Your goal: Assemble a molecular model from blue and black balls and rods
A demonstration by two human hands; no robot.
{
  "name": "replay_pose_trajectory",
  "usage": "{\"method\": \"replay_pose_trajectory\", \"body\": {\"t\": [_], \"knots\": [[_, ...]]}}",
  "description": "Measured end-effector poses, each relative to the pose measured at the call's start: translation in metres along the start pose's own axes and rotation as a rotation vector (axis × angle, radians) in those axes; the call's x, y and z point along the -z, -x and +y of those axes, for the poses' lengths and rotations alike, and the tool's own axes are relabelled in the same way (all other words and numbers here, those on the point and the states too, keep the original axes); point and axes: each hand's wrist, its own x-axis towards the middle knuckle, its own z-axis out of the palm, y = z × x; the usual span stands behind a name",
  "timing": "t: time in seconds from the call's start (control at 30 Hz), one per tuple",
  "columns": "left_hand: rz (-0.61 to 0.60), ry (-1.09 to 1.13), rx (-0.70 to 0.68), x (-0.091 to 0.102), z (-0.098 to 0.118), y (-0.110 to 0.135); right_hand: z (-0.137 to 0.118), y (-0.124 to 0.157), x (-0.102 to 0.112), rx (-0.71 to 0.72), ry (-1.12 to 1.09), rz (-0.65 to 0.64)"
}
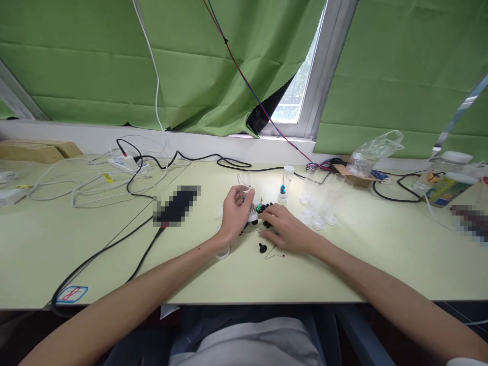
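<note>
My left hand (234,213) is closed around a clear plastic tube with a white cap (252,215) at its lower end; thin wire shows at its top. Close beside it, my right hand (284,227) has its fingers stretched over a heap of small black and green parts (264,208), thumb apart. A fingertip comes near the white cap; whether it touches is unclear. In front of the fingers lie a black knob-like piece (263,248) and a bent thin wire (272,255) with a red tip. A white round cap (223,253) sits beneath my left wrist.
Behind my right hand stands a capped clear tube (282,188) with a blue-green part inside. Several clear tubes and lids (318,222) are to its right. Black cables (143,254) and a blurred dark object (177,206) lie left. A plastic bag (371,155) rests in a cardboard box.
</note>
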Motion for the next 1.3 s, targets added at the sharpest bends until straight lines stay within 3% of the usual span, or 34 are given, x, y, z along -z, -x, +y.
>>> {"method": "replay_pose_trajectory", "body": {"t": [0.97,1.3], "knots": [[0.012,0.006,-0.007,0.000,-0.004,0.000,0.002,-0.003,-0.011,-0.161,0.112,-0.032],[0.012,0.007,-0.013,0.000,-0.005,-0.001,0.004,-0.010,-0.024,-0.266,0.162,0.066]]}}
